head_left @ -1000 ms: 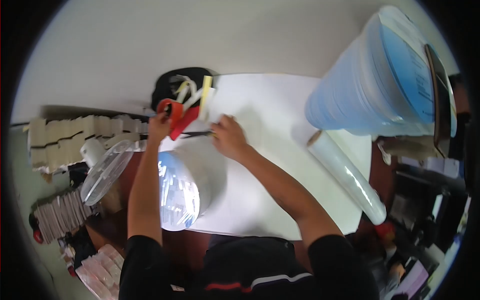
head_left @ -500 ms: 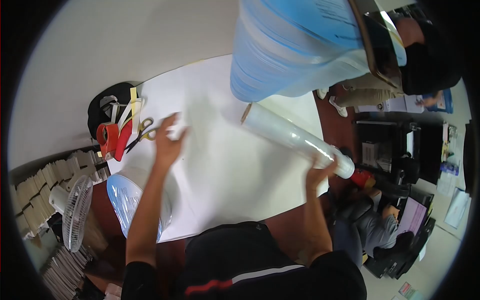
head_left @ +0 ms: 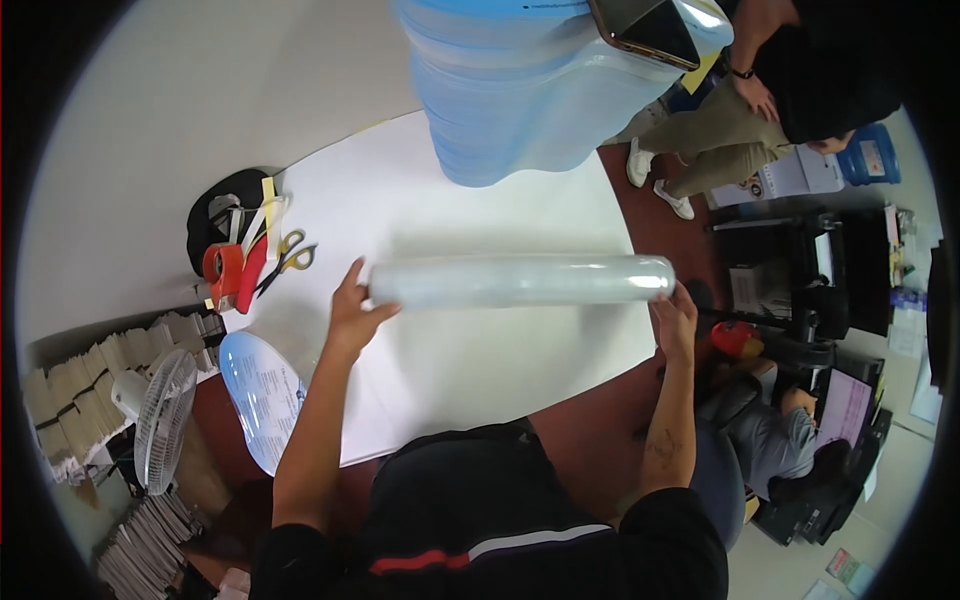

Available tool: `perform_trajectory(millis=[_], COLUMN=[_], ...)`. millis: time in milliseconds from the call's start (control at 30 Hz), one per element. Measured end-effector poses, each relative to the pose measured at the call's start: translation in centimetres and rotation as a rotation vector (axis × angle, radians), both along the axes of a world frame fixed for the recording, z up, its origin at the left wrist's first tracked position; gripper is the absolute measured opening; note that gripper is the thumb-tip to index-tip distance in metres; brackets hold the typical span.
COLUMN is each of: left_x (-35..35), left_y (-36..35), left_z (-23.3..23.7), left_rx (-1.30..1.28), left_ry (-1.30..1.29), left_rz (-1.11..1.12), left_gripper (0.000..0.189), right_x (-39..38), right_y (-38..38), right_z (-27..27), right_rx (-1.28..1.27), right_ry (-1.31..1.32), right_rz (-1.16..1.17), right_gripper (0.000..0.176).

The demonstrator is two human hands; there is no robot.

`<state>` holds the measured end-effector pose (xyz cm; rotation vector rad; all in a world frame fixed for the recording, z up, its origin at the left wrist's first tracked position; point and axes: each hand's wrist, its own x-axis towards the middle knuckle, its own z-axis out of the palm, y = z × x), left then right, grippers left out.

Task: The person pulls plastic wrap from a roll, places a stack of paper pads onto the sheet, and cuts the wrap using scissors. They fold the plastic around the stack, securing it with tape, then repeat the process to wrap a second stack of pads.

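A roll of clear stretch film lies level from left to right above the white tabletop. My left hand grips its left end, thumb below and fingers at the end. At the opposite end, my right hand closes around the roll's edge, its fingers partly hidden behind the film. Beyond the roll rises a tall stack of blue film-wrapped pieces, with a phone on top.
Scissors, a red tape dispenser and a black cap lie at the table's left. A shorter wrapped blue stack stands at the near-left edge. A fan is further left. People stand and sit at right.
The film roll has swung from a slant to level and shifted left. My left hand, empty before, has come to its left end. My right hand stays at the other end.
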<state>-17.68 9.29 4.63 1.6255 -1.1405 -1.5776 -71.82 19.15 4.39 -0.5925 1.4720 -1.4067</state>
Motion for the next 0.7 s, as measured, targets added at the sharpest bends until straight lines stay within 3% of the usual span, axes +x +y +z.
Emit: perform_trajectory(millis=[100,133,200,233,333,400,433,500,533,600,667,700], left_x=[5.5,5.9,6.0,5.7,5.6,6.3,5.6,4.0,3.5,3.2,3.6,3.7], left_y=[5.7,6.6,7.8,8.5,10.4,11.0,11.2,11.0,10.5,8.5,7.5,7.1], left_z=[-2.9,-1.9,-0.1,-0.1,-2.1,-4.3,-3.1,-0.5,0.1,0.8,-1.0,-1.8], left_rx=[-0.296,-0.137,0.17,0.142,0.029,-0.099,-0.221,-0.47,-0.544,-0.68,-0.572,-0.518], left_ry=[-0.448,-0.418,-0.335,-0.376,-0.534,-0.695,-0.831,-1.114,-1.027,-0.863,-0.595,-0.458], left_rz=[-0.082,0.005,0.17,0.185,0.187,0.133,0.104,0.045,0.0,-0.087,-0.195,-0.24], left_gripper=[0.096,0.091,0.082,0.08,0.077,0.079,0.08,0.081,0.074,0.059,0.039,0.029], right_x=[2.3,2.8,4.3,5.0,5.6,6.1,6.6,8.0,9.3,11.0,10.9,10.7], right_y=[-3.4,-4.2,-4.9,-5.2,-4.8,-4.6,-4.5,-5.7,-6.2,-6.8,-7.4,-7.4], right_z=[-1.6,-2.7,-3.4,-3.0,-1.0,-0.8,-0.4,1.1,2.1,2.3,1.1,0.4], right_rx=[0.058,0.091,0.128,0.147,0.466,0.205,0.068,-0.03,-0.083,-0.06,-0.054,-0.132], right_ry=[0.44,0.597,0.489,0.44,0.638,1.039,1.229,1.328,1.367,1.309,1.213,1.166], right_rz=[0.269,0.364,0.364,0.364,0.414,0.362,0.331,0.443,0.506,0.682,0.898,0.861], right_gripper=[0.039,0.039,0.039,0.039,0.047,0.056,0.06,0.072,0.078,0.07,0.061,0.04])
